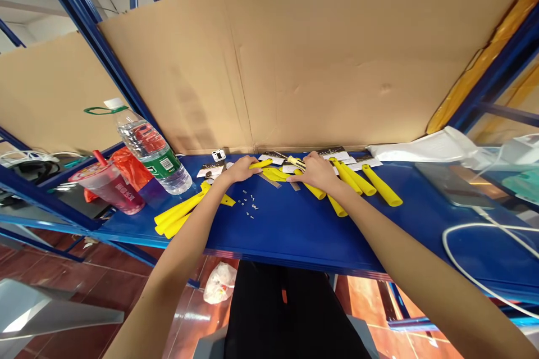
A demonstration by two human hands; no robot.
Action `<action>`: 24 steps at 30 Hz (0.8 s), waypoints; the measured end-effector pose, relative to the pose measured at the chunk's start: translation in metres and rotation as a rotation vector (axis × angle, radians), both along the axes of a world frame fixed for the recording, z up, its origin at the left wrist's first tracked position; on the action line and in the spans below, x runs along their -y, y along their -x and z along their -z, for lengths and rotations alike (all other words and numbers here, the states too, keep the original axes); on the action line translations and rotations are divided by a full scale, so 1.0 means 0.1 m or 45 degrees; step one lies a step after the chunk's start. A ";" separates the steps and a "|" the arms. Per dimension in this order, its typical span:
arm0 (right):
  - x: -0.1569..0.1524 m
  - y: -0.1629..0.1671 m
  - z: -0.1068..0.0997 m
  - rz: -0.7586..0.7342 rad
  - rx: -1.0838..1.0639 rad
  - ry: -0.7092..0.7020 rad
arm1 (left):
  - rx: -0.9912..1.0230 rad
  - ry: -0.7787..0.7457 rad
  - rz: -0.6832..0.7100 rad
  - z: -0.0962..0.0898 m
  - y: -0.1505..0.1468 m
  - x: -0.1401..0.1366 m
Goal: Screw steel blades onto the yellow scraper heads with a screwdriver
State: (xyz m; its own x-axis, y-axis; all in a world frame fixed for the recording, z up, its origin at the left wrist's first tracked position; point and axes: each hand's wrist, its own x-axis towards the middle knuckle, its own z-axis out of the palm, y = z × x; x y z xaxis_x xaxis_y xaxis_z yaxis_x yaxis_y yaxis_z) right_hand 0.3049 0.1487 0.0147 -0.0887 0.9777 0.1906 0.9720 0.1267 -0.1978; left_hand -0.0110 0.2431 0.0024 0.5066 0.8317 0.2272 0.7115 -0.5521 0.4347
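My left hand (243,169) is closed on one end of a yellow plastic piece (261,164) near the back of the blue shelf. My right hand (316,172) is closed around a screwdriver (296,162) with a pale yellow handle, its thin shaft pointing up and left. Between the hands lies a flat yellow plastic part (275,174). Thin metal strips (270,181) lie just in front of it. Small screws and nuts (248,201) are scattered on the shelf nearer me. Several yellow tube handles (382,186) lie beside and beneath my right hand.
More yellow handles (180,216) lie by my left forearm. A water bottle (154,148) and a red drink cup (112,186) stand at left. Printed cards (334,155) lie along the cardboard wall (315,61). A phone (452,185) with a white cable (452,241) is at right.
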 end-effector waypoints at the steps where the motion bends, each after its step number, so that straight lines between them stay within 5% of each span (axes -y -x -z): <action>1: -0.01 0.01 0.01 -0.003 -0.020 -0.039 | 0.026 -0.030 -0.017 -0.02 0.01 0.03; 4: 0.00 0.01 0.00 -0.032 -0.225 -0.222 | 0.161 -0.220 -0.067 -0.12 0.03 0.17; 8: 0.06 0.00 -0.10 -0.095 -0.853 -0.426 | 0.451 -0.458 -0.100 -0.25 -0.07 0.40; 13: 0.18 0.03 -0.20 -0.117 -1.521 -0.342 | 0.851 -0.386 -0.135 -0.28 -0.26 0.59; 20: 0.30 0.22 -0.24 -0.221 -1.747 -0.408 | 0.581 -0.352 0.011 -0.29 -0.29 0.76; 24: 0.28 0.22 -0.25 -0.106 -1.759 -0.446 | 0.519 -0.288 0.019 -0.26 -0.33 0.78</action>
